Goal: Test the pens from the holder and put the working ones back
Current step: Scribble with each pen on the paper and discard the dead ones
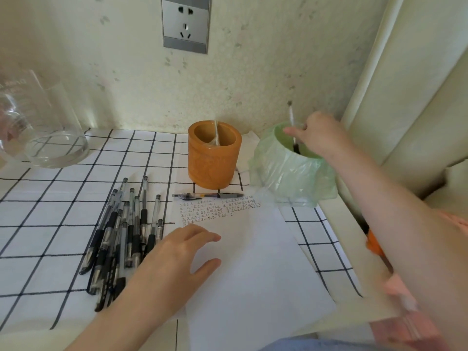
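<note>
An orange pen holder (214,160) stands at the back of the table with one pen leaning inside. To its right is a small bin lined with a green plastic bag (291,173). My right hand (319,134) is over the bin's mouth and pinches a pen (293,127) upright, its dark tip down inside the bin. My left hand (182,252) rests flat on a white sheet of paper (253,262) with rows of small test marks near its top edge. Several black gel pens (121,239) lie in a pile left of the paper.
A single pen (210,195) lies across the paper's top edge, in front of the holder. A glass beaker (43,122) stands at the back left on the black-and-white checked tablecloth (50,211). A wall socket (186,24) is above. A cream panel edges the right side.
</note>
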Motion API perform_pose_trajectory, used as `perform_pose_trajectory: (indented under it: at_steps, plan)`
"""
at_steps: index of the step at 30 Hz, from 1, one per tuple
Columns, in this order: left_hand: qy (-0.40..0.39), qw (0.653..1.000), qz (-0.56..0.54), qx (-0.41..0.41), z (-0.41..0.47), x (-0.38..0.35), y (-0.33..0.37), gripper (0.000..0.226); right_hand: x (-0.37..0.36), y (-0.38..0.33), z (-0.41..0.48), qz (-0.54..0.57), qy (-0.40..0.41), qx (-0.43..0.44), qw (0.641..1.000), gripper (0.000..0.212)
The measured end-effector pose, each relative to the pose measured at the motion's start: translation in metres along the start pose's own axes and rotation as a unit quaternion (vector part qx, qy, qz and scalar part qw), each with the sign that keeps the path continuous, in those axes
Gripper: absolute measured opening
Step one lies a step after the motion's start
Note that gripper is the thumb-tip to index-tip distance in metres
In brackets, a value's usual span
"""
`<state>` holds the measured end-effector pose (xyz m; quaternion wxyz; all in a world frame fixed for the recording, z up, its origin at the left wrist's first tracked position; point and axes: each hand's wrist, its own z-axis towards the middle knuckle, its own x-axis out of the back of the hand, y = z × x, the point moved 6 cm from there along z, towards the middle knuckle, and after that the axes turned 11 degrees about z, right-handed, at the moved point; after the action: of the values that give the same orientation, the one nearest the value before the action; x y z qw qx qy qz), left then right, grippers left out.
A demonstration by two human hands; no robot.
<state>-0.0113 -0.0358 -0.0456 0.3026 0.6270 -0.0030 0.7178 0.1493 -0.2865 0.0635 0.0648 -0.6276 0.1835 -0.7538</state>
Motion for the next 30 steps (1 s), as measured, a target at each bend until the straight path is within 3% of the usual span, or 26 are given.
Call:
perform_pose_trajectory:
  at_steps: [3,6,8,10,14,17,23,27,30]
  plan:
    - [-0.004,1.000,0.006,0.002,-0.002,0.000,-0.002,0.035,0.005,-0.003,-0.014,0.033,0.043,0.014,0.998,0.056]
    - [0.004,1.000,-0.002,0.016,-0.002,0.004,-0.006,0.033,0.011,-0.014,-0.046,0.162,0.096,0.075,0.979,0.042]
    - [0.013,0.999,-0.010,0.033,-0.002,0.005,-0.010,0.031,-0.003,-0.027,-0.081,0.269,0.048,0.092,0.957,0.032]
    - [0.014,0.998,0.019,0.062,-0.003,0.007,-0.015,0.024,-0.035,-0.042,-0.120,0.327,-0.066,0.091,0.938,0.026]
    - [0.055,0.983,0.136,0.114,-0.005,0.020,-0.028,0.009,-0.102,-0.054,-0.164,0.254,-0.216,0.105,0.937,0.024]
    - [0.033,0.962,0.203,0.179,-0.010,0.024,-0.040,0.023,-0.122,-0.058,-0.173,0.204,-0.238,0.120,0.942,0.026]
    - [0.012,0.945,0.269,0.186,-0.008,0.018,-0.039,0.031,-0.128,-0.062,-0.171,0.222,-0.226,0.123,0.941,0.028]
    - [0.038,0.958,0.204,0.197,-0.007,0.020,-0.042,0.021,-0.128,-0.064,-0.170,0.289,-0.224,0.109,0.924,0.029]
    - [0.086,0.979,0.099,0.153,-0.003,0.024,-0.037,0.017,-0.126,-0.070,-0.171,0.428,-0.251,0.055,0.867,0.036]
